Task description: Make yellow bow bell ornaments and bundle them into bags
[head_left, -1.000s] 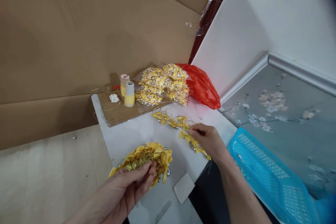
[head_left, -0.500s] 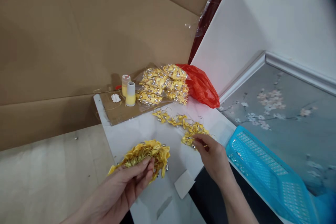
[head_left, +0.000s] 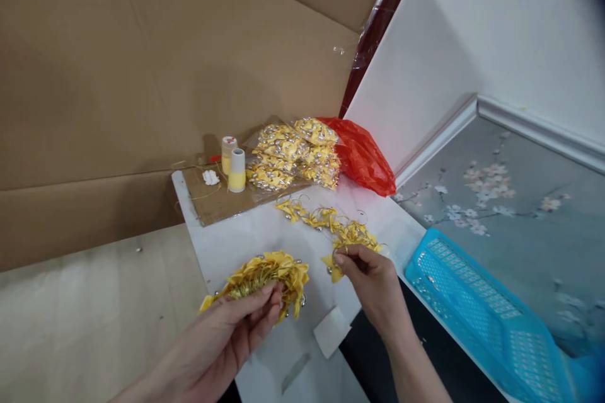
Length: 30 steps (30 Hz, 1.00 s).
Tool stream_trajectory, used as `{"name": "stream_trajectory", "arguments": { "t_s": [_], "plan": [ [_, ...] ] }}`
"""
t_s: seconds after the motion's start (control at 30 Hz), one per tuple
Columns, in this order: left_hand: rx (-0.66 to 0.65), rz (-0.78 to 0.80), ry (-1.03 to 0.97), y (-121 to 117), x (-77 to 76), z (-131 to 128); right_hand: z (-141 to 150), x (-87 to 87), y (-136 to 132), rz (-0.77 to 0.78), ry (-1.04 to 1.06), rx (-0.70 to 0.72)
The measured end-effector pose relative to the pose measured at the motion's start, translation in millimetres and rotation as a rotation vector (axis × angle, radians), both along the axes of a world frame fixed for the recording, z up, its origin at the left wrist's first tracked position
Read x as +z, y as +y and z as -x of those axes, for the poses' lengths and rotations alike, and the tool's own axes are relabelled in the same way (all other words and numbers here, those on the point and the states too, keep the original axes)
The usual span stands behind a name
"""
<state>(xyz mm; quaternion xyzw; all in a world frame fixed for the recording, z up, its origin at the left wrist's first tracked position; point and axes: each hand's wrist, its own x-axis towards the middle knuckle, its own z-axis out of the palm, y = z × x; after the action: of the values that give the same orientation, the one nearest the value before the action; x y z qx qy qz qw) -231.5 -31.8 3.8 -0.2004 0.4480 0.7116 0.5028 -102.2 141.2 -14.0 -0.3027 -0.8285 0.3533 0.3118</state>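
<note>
Gathered in my left hand (head_left: 243,324) is a bunch of yellow ribbon bows (head_left: 283,269) with silver beads, its gold cords pinched between thumb and fingers. My right hand (head_left: 373,283) is closed, thumb against forefinger, on a single yellow ribbon bow (head_left: 333,269) with a silver bead that hangs from the fingertips. Just behind that hand lies a loose row of similar bows (head_left: 326,219) with thin cord loops on the white tabletop (head_left: 231,236).
Clear bags of yellow bows (head_left: 288,154) lie at the back beside a red plastic bag (head_left: 366,160). Two thread spools (head_left: 237,173) stand on a cardboard piece (head_left: 205,204). A blue plastic basket (head_left: 477,302) sits at right, a white square (head_left: 332,332) in front.
My right hand has drawn a bow out of the loose pile, slightly toward the left hand. The left hand keeps its bunch almost in place.
</note>
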Motion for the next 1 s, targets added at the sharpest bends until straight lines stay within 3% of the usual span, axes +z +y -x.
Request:
{"name": "stream_trajectory", "arguments": {
  "t_s": [0.1,0.23,0.33,0.53,0.87,1.0],
  "plan": [
    [-0.021,-0.014,0.019,1.6,0.8,-1.9,5.3,9.8,-30.8,-0.059,0.041,0.054],
    [-0.053,-0.05,0.03,1.0,-2.6,-4.8,14.5,12.9,-63.3,-0.402,-0.063,0.268],
    [-0.067,-0.05,0.023,-0.8,-6.3,-6.0,16.6,11.9,-69.9,-0.534,-0.198,0.343],
    [-0.091,-0.057,0.035,-1.7,-6.7,-6.4,17.0,9.2,-63.8,-0.444,-0.254,0.404],
    [-0.149,-0.095,0.102,-4.0,-5.7,-5.4,21.1,14.3,-70.8,-0.533,-0.235,0.401],
    [-0.141,-0.094,0.09,-4.4,-7.3,-3.8,19.6,13.6,-71.1,-0.497,-0.163,0.385]
  ]
}}
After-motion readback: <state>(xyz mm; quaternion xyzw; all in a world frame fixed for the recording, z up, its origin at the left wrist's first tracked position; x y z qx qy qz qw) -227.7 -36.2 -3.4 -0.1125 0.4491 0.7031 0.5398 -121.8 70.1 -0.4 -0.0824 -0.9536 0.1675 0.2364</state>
